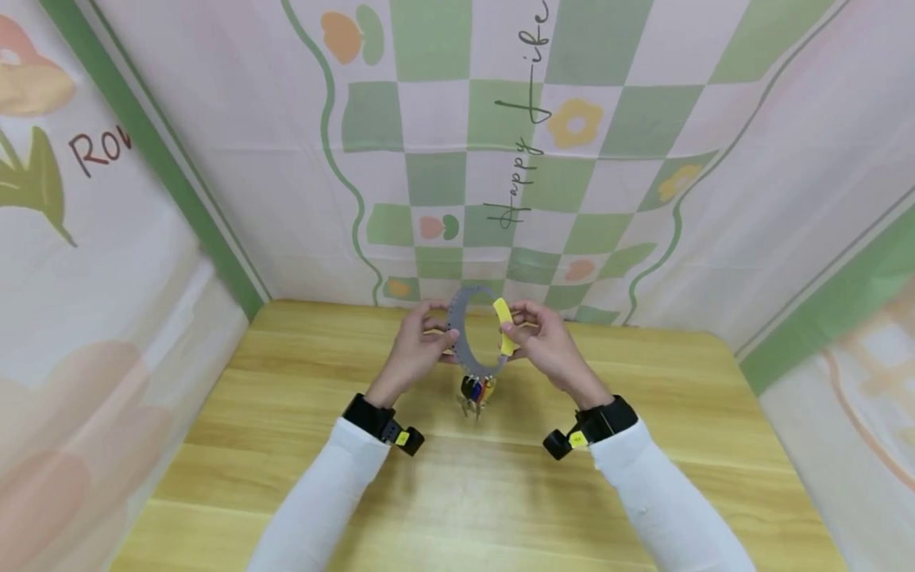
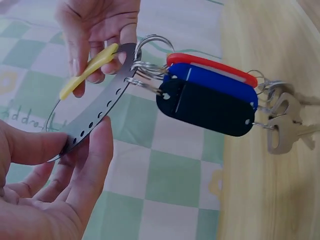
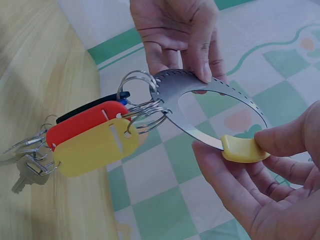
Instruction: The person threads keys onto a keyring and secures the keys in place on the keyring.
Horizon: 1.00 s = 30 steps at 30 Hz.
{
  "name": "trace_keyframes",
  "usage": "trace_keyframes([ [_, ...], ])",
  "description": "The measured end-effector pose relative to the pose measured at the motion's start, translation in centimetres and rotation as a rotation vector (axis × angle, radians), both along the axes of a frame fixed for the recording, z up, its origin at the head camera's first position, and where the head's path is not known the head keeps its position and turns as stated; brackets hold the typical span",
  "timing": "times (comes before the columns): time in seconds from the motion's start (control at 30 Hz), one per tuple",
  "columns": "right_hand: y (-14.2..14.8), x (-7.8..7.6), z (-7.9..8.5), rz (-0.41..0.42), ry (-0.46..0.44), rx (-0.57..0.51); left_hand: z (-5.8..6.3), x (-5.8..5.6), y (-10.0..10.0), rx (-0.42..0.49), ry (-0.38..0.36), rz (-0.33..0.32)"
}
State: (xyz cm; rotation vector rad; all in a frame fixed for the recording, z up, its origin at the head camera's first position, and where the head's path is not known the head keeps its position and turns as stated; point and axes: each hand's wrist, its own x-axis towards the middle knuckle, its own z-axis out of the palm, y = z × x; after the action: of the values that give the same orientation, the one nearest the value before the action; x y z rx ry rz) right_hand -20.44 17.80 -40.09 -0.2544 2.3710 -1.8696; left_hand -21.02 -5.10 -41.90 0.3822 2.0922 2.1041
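A large flat grey metal key ring (image 1: pixel 460 327) with a row of small holes along its edge is held up over the table's far part. My left hand (image 1: pixel 420 340) pinches the perforated metal side between thumb and fingers. On the opposite side, my right hand (image 1: pixel 546 343) grips the yellow handle (image 3: pixel 245 149), thumb on top. Small split rings link a black tag (image 2: pixel 207 107), a blue tag (image 2: pixel 215 85), a red tag (image 2: pixel 215 69) and a yellow tag (image 3: pixel 95 147) to the ring's lower edge. Silver keys (image 2: pixel 285 132) hang from the tags' far ends.
Below the hands lies a wooden table (image 1: pixel 457 500). A cloth backdrop (image 1: pixel 429 119) with green checks and flowers rises right behind its far edge. More printed cloth (image 1: pixel 107 318) stands along the left side, and another cloth panel (image 1: pixel 851 334) on the right.
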Motion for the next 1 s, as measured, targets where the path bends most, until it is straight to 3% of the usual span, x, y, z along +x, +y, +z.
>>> trace_keyframes([
  [0.13,-0.1,0.7,0.1,0.009,0.028,-0.004,0.3,0.3,-0.2,0.003,0.014,-0.04],
  [0.37,-0.1,2.5,-0.3,0.05,-0.025,-0.047,0.0,1.3,-0.7,-0.003,-0.026,-0.148],
  [0.67,-0.3,4.2,-2.1,0.063,-0.092,-0.079,-2.2,2.2,-1.0,-0.011,-0.09,-0.183],
  [1.0,-0.2,3.8,-4.5,0.043,-0.166,-0.107,-4.5,1.4,-0.7,-0.02,-0.147,-0.187],
])
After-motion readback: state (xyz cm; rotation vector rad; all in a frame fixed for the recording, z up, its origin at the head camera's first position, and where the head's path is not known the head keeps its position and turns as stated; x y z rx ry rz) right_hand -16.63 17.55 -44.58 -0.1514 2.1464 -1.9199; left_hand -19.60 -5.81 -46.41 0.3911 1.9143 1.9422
